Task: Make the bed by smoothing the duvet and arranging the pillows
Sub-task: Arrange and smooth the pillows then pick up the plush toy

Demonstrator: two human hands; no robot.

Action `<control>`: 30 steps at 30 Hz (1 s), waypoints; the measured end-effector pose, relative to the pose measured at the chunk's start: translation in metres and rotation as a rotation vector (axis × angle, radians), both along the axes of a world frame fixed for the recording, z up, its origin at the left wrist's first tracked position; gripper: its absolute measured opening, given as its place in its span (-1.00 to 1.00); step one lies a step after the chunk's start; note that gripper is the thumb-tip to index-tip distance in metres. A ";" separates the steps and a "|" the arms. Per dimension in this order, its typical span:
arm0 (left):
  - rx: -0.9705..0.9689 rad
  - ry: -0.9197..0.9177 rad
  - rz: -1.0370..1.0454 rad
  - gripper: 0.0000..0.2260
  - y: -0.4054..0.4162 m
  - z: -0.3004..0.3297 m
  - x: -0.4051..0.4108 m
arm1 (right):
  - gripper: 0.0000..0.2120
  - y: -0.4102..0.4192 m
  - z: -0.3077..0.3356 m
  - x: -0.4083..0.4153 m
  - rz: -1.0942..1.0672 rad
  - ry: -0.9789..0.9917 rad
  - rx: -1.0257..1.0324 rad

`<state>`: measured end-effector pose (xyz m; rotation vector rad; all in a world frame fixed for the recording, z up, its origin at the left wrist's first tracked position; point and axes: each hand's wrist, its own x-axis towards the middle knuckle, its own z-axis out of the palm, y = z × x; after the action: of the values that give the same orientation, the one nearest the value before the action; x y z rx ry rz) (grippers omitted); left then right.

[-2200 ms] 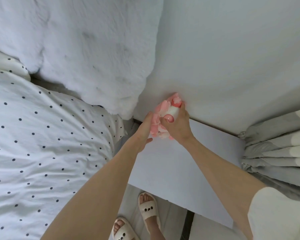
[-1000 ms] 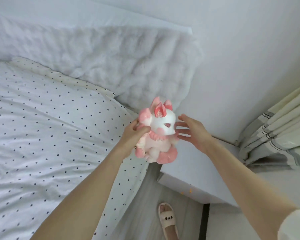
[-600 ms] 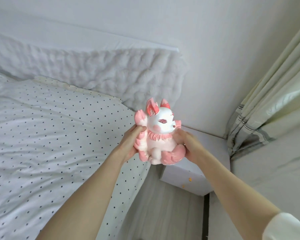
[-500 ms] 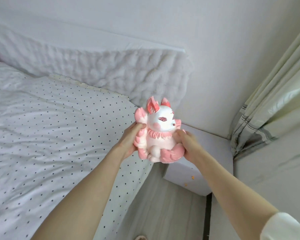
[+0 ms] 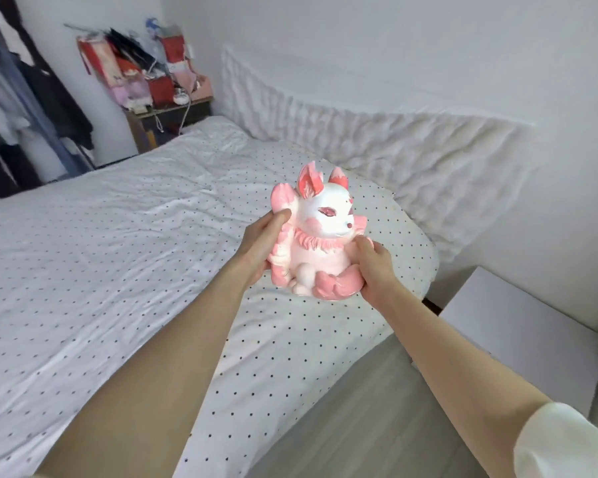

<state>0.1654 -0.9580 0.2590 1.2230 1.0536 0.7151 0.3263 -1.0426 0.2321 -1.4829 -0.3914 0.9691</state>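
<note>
A pink and white fox toy (image 5: 320, 243) is held upright in the air above the right side of the bed. My left hand (image 5: 261, 244) grips its left flank and my right hand (image 5: 373, 267) grips its right flank and tail. Below it lies the white duvet with black dots (image 5: 101, 257), spread flat with light creases. A dotted pillow (image 5: 394, 229) lies at the head of the bed under the toy. Behind it stands the fluffy white headboard (image 5: 411, 153).
A white bedside cabinet (image 5: 518, 326) stands to the right of the bed by the wall. Grey wood floor (image 5: 359, 426) runs between bed and cabinet. A cluttered shelf (image 5: 152, 84) and hanging clothes (image 5: 21, 98) are at the far left.
Both hands lifted the fox toy off the white cabinet top and carried it left, over the pillow. My view swung up and left, so the whole bed shows.
</note>
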 end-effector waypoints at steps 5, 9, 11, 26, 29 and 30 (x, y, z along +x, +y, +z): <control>0.144 -0.064 0.209 -0.88 -0.002 0.051 -0.131 | -0.78 0.027 0.045 -0.127 0.128 -0.043 0.115; 0.209 -0.090 0.321 -0.69 -0.015 0.076 -0.252 | -0.71 0.035 0.076 -0.248 0.220 -0.093 0.204; 0.238 -0.079 0.362 -0.65 -0.028 0.087 -0.315 | -0.71 0.034 0.086 -0.311 0.253 -0.112 0.235; 0.316 0.001 0.751 -0.74 -0.107 0.095 -0.719 | -0.85 0.023 0.093 -0.721 0.602 -0.102 0.276; 0.302 -0.030 0.915 -0.74 -0.130 0.073 -0.788 | -0.84 0.019 0.080 -0.798 0.725 -0.129 0.267; 0.286 -0.045 0.972 -0.74 -0.141 0.063 -0.813 | -0.85 0.014 0.072 -0.826 0.770 -0.142 0.257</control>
<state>-0.6476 -1.0990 0.3216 0.8650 1.5460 1.6707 -0.4997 -1.0286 0.3042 -1.1696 -1.2019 1.3450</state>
